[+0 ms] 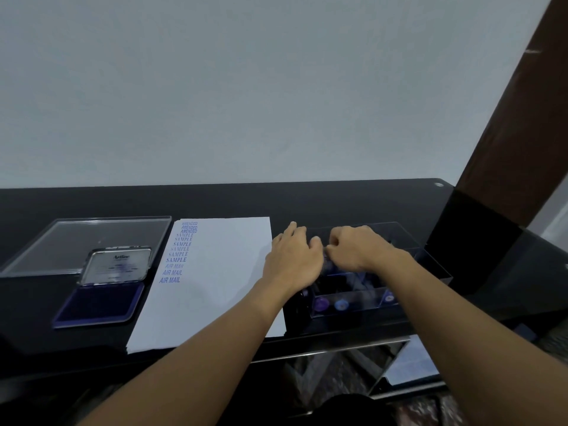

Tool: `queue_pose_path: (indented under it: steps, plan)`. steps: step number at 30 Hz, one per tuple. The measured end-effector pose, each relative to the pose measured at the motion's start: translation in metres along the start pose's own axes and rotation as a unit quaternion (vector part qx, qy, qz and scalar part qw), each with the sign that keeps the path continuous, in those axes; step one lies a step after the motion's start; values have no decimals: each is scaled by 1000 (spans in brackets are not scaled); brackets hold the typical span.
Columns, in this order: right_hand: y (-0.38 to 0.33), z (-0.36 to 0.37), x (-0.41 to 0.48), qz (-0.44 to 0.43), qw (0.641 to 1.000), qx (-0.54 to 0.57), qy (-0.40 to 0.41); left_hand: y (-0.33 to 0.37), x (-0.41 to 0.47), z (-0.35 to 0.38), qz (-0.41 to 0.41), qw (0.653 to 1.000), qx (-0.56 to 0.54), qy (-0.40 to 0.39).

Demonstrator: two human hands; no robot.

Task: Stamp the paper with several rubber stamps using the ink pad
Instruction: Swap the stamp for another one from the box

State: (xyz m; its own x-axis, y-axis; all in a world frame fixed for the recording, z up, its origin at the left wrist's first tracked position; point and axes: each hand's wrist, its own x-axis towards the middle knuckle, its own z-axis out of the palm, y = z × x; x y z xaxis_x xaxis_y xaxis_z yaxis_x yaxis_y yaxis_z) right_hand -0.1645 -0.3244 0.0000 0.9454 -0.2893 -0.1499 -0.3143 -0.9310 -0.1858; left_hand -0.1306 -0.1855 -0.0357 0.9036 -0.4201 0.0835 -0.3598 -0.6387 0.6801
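A white paper [221, 272] lies on the black table, with blue rows reading AMENDED, SAMPLE and AIR MAIL down its left side. Left of it sits the open ink pad [98, 304], its lid [118, 265] tilted up. Right of the paper stands a clear plastic box [347, 305] holding several rubber stamps [322, 302]. Both hands hover over this box and meet above it. My right hand [359, 250] is curled, thumb and fingers pinching a small dark stamp at its tips. My left hand [292, 259] touches the same spot with its thumb, fingers bent downward; its grip is hidden.
A flat clear plastic lid [86, 238] lies at the back left behind the ink pad. The black table [338, 201] ends at a grey wall behind. A dark brown post [507, 149] rises at the right. Below the front edge is a glass shelf [399, 364].
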Motion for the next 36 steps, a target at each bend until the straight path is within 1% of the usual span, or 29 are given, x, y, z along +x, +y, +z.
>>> queue_pose_path:
  steps: [2, 6, 10, 14, 20, 23, 30, 36]
  plan:
    - [1, 0, -1, -12, 1000, 14, 22, -1, -2, -6, 1, 1000, -25, 6]
    - [1, -3, -4, -39, 996, 45, 68, -5, -5, -18, 9, 999, -28, 27]
    - [-4, -7, -10, -30, 993, 69, 91, -13, -9, -33, 8, 999, -26, 39]
    - [-13, -16, -19, -28, 988, 109, 110, -20, -18, -50, 12, 999, -1, 43]
    - [-35, -28, -26, -45, 981, 158, 104, -35, -31, -83, 16, 998, 15, 67]
    - [-56, -32, -28, -62, 979, 161, 107, -49, -38, -105, 11, 997, 17, 75]
    - [-118, -29, -31, -114, 975, 163, 97, -91, -61, -157, -18, 994, 10, 104]
    - [-183, -19, -31, -169, 965, 190, 62, -125, -81, -197, -54, 989, 35, 131]
